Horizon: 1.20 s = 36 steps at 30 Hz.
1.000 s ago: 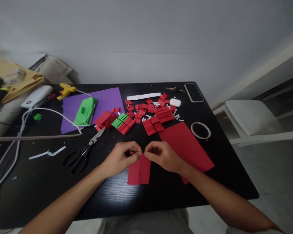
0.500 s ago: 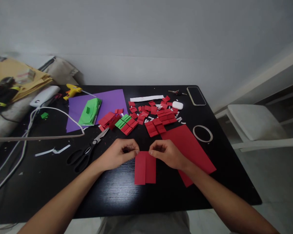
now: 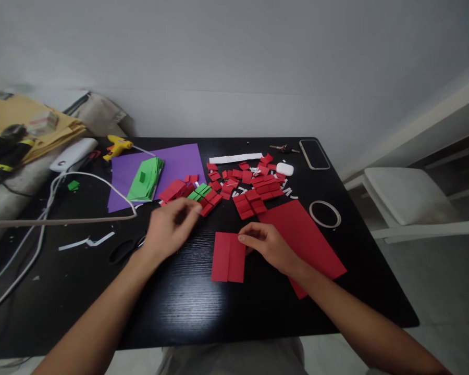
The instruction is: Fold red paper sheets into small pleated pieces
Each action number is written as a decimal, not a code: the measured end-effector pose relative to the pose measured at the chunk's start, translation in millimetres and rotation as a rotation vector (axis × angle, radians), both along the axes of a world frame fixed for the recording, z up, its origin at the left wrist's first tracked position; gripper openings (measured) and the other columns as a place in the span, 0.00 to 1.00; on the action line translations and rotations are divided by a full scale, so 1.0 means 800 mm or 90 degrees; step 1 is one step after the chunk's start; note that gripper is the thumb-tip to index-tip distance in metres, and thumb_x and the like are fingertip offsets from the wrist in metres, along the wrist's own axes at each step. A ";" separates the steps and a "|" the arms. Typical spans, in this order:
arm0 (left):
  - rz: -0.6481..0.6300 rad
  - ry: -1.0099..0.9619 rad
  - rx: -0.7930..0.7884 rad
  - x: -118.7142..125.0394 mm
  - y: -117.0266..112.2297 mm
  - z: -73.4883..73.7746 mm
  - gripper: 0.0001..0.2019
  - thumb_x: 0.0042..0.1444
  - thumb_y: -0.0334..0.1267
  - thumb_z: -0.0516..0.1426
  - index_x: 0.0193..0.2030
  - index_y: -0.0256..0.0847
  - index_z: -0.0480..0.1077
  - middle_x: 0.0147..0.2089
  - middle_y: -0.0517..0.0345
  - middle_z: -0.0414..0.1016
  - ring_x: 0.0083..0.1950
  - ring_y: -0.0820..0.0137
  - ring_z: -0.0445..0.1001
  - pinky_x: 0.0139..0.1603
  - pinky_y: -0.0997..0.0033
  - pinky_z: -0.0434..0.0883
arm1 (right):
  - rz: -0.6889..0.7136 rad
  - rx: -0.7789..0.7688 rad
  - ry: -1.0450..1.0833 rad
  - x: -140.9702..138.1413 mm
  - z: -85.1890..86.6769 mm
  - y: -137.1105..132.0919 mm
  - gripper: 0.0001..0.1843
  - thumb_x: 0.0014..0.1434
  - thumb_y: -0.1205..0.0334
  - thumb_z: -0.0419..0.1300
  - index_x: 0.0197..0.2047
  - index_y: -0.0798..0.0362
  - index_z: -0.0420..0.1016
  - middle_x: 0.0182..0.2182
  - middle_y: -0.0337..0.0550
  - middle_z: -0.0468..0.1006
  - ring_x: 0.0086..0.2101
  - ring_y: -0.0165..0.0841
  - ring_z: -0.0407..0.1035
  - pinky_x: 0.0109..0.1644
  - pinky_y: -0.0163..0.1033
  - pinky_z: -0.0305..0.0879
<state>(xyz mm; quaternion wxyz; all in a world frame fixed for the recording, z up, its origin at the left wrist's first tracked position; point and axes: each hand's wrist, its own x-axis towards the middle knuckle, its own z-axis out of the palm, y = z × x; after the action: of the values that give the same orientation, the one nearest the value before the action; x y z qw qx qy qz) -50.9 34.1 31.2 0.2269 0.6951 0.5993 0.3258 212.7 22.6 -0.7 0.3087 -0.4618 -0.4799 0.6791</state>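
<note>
A folded red paper piece (image 3: 228, 258) with a vertical seam is pinched at its upper right corner by my right hand (image 3: 269, 246). My left hand (image 3: 168, 229) is loosely curled over the black-handled scissors (image 3: 121, 252), hiding their blades, with no held thing visible in it. Its fingertips come close to a green-and-red folded paper piece (image 3: 211, 200). A large red sheet (image 3: 303, 245) lies partly beneath my right wrist. Beyond my hands are woven red paper squares (image 3: 246, 204) and several small red scraps.
At the left, a green paper stack (image 3: 145, 179) rests on a purple sheet (image 3: 180, 161) near a yellow glue gun (image 3: 118, 146). White cables (image 3: 42, 219) cross the left side. A tape ring (image 3: 325, 214), white case (image 3: 285, 169), keys (image 3: 283, 148) and phone (image 3: 315, 154) occupy the right.
My left hand has let go of the folded red paper and moved left and slightly up, over the scissors. The paper, still in my right hand, has shifted slightly up and left.
</note>
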 end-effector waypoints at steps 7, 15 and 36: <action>0.201 0.252 -0.099 -0.031 0.022 -0.009 0.20 0.62 0.50 0.59 0.56 0.42 0.72 0.35 0.56 0.80 0.35 0.58 0.79 0.33 0.67 0.64 | 0.006 0.038 -0.031 0.000 -0.002 -0.001 0.15 0.58 0.49 0.69 0.36 0.53 0.80 0.31 0.37 0.78 0.31 0.31 0.71 0.34 0.36 0.69; 0.288 -0.016 0.034 -0.032 0.024 -0.013 0.11 0.63 0.48 0.60 0.43 0.43 0.73 0.27 0.62 0.77 0.27 0.67 0.75 0.32 0.70 0.68 | -0.003 0.077 -0.034 0.000 -0.004 0.000 0.12 0.59 0.51 0.69 0.39 0.51 0.84 0.34 0.40 0.82 0.36 0.33 0.74 0.41 0.39 0.72; -0.075 -0.549 -0.236 0.036 -0.014 -0.022 0.13 0.54 0.42 0.73 0.35 0.39 0.76 0.27 0.60 0.79 0.28 0.73 0.77 0.35 0.73 0.75 | -0.120 -0.039 0.142 0.000 -0.011 0.004 0.20 0.51 0.57 0.77 0.47 0.51 0.84 0.40 0.42 0.85 0.42 0.37 0.81 0.47 0.46 0.84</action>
<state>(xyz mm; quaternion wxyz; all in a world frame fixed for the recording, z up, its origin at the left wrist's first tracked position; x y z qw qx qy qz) -22.2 22.6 13.8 0.5935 0.4768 0.4579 0.4590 212.9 25.8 -9.7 0.4083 -0.4356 -0.3763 0.7085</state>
